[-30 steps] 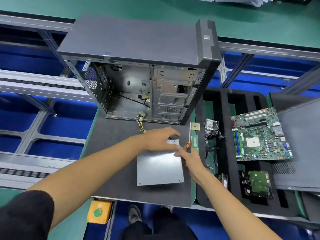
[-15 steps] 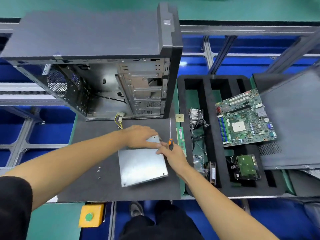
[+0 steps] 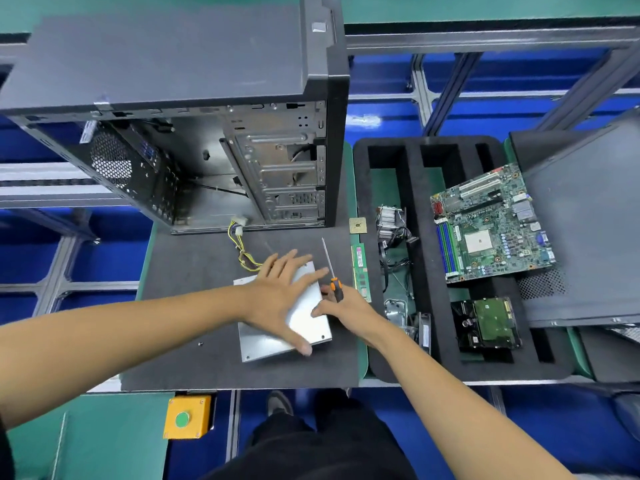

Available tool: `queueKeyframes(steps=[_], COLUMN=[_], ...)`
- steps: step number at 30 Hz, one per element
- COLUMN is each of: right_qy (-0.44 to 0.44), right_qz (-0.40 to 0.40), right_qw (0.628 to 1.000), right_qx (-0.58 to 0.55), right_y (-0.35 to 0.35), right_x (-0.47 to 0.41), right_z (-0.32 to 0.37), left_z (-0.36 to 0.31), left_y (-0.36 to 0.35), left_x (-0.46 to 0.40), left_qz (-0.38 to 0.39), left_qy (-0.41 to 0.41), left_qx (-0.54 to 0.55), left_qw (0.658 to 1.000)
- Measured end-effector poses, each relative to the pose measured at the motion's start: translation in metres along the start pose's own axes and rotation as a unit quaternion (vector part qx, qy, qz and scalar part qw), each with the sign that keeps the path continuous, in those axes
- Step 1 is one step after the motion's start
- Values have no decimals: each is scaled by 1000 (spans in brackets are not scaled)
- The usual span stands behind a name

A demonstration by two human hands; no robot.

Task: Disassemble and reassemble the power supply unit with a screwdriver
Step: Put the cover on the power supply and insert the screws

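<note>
Power supply unit point(image 3: 277, 337) flat on grey mat point(image 3: 187, 271) before open computer case point(image 3: 207, 133), left hand point(image 3: 282, 292) spread flat on its lid, right hand point(image 3: 341, 308) at its right edge gripping screwdriver point(image 3: 331, 271)

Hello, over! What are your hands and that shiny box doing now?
Left hand flat on silver metal power supply box. Right hand holding orange-handled screwdriver. Nothing blocking.

power supply unit point(image 3: 273, 336) half hidden under left hand point(image 3: 282, 294)
</note>
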State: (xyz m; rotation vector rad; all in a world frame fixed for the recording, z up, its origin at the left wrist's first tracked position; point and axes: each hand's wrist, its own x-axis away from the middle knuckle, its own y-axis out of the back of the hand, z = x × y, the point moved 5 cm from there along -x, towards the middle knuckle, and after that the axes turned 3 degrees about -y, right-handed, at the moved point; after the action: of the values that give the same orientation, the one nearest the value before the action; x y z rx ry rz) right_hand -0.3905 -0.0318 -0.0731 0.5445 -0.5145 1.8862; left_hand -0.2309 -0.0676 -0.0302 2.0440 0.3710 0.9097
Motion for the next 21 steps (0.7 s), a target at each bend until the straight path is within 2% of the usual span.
queueKeyframes(steps=[3,5,7,9,12,17,21], right_qy=[-13,-40,-60,-69,-78,-44,17], right_qz=[-1,-4,-39,-65,-63,-57,-83], right_qw=[1000,996,989,985,983,977,973], right_qx=[-13,-75,-131,-141,-153,-200,-216], right_y=[2,4,7,7,5,8,15], right_x=[2,3,2,2,1,3,1], right_z=[-2,-6,-11,-13,-17,-14,12], left_z=[-14,-22,-25,-28,-30,-23,-14], left_y=[-5,-3,0,3,7,14,18], left_x=[1,2,3,4,11,35,53], left_qz=[-16,-51,-54,-63,-101,-178,-272], left_qy=[20,36,45,42,28,10,-26], left_qx=[-30,-62,-88,-113,-115,-40,126], left_qw=[999,996,994,991,988,983,954])
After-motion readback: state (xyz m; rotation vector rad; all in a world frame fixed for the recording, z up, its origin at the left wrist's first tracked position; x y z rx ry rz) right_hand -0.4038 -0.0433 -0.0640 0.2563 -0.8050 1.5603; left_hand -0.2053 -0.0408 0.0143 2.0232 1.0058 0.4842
